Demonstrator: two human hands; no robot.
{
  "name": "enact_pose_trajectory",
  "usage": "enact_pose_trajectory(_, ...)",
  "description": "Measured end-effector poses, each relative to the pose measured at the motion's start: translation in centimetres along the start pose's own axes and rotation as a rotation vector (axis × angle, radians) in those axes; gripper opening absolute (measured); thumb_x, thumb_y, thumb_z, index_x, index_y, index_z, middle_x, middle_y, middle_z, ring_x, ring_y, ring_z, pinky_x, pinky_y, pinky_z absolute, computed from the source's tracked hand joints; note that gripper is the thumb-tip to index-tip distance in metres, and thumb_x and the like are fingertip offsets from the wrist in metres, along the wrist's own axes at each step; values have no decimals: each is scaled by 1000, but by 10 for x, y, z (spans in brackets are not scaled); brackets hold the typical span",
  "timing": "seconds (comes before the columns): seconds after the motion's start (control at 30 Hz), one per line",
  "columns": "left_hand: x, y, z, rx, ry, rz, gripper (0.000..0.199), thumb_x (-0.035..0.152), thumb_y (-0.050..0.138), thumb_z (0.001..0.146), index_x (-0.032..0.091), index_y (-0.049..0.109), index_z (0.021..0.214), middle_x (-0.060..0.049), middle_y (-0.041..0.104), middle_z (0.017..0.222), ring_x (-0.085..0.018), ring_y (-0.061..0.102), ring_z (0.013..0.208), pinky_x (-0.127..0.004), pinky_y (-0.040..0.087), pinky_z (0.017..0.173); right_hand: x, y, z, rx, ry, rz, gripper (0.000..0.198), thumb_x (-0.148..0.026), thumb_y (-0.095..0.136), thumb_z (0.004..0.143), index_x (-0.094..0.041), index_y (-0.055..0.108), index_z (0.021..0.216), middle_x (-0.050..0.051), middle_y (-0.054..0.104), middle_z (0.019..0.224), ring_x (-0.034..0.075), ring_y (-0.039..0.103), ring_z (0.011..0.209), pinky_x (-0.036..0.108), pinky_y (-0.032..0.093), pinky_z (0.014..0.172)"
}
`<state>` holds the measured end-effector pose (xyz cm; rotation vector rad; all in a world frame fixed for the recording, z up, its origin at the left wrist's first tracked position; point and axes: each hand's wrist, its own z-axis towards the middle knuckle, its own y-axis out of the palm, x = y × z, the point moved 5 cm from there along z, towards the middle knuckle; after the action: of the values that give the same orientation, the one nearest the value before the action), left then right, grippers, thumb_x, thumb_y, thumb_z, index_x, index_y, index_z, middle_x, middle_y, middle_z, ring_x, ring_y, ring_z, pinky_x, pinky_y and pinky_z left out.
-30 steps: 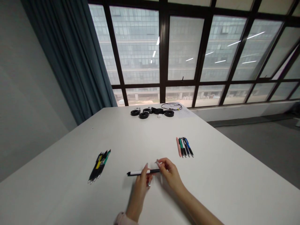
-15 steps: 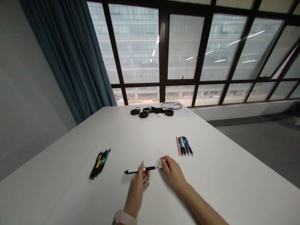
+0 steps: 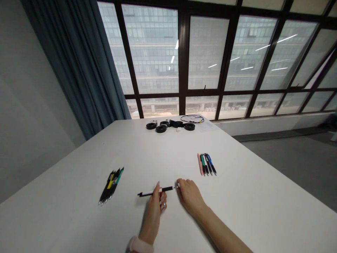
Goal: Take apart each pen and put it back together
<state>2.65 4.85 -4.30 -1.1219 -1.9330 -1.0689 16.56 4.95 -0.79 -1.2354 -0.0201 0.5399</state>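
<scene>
My left hand [image 3: 156, 207] is closed around a white and black pen [image 3: 166, 189], which lies nearly level across the fingers. The pen's clicker end points left, and its black grip end points right. A thin bit of refill [image 3: 173, 187] sticks out of the grip end. Close by that end, my right hand [image 3: 191, 196] is closed, thumb and fingers pinched on a small silvery pen tip, mostly hidden by the fingers.
On the white table [image 3: 126, 147], a bunch of black, yellow and green pens [image 3: 111, 186] lies left, and a row of several pens [image 3: 206, 164] lies right. Black tape-like rolls [image 3: 161, 129] and a coiled black cable [image 3: 192, 118] sit at the far end.
My right hand has shifted left and its fingers have closed in near the pen's grip end. The silvery piece is now mostly covered. The pen has moved slightly left.
</scene>
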Motion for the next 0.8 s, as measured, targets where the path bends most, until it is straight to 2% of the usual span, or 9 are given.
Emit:
enact_pose_trajectory(0.1,1,0,-2,9,7,-19,67,78,73,47,25,33,50,12,28,39,-2,20,33,-18,13,35,4,-3,-3,34,33,145,23,-7,44,93,-17,61,106,10,72,86,24,65,80,32,42,72)
enact_pose_trajectory(0.23,3,-1,-7,7,46,-56,66,76,75,48,24,35,52,11,32,41,-3,24,35,-17,17,36,20,-6,-5,171,189,671,25,-35,45,99,-18,61,108,6,69,80,21,63,73,30,44,67)
enact_pose_trajectory(0.3,3,-2,-9,24,62,-63,65,74,76,52,23,35,52,11,33,42,-3,26,36,-17,19,37,28,-4,-3,220,291,963,36,-53,56,91,-18,63,97,2,65,71,19,59,64,28,43,61)
enact_pose_trajectory(0.37,4,-3,-11,39,70,-60,64,72,76,55,23,34,51,10,32,42,-3,26,36,-18,20,37,34,-1,-1,236,393,1152,47,-65,67,77,-18,63,80,0,60,63,16,53,58,27,40,56)
enact_pose_trajectory(0.47,6,-3,-11,37,76,-59,65,72,76,54,24,33,50,10,31,41,-3,26,36,-18,21,37,33,1,2,199,482,1231,54,-70,71,68,-16,66,67,-2,52,54,13,45,52,27,34,51)
enact_pose_trajectory(0.6,7,-3,-7,30,55,-48,68,77,75,47,24,32,48,12,28,40,-2,23,35,-18,17,36,23,-1,2,189,487,1321,56,-71,75,63,-16,70,72,-4,49,51,11,41,51,25,32,51)
enact_pose_trajectory(0.7,6,-3,-6,28,33,-32,69,80,73,45,24,31,48,12,27,40,-2,24,34,-18,19,36,16,-1,3,206,475,1437,55,-65,85,53,-18,67,73,-5,51,54,10,42,52,24,33,52)
enact_pose_trajectory(0.8,4,-3,-6,29,41,-29,69,79,73,46,24,32,49,12,29,40,-2,25,34,-18,21,37,13,-1,4,177,457,1481,52,-61,88,51,-18,64,69,-5,53,56,10,41,53,23,33,52)
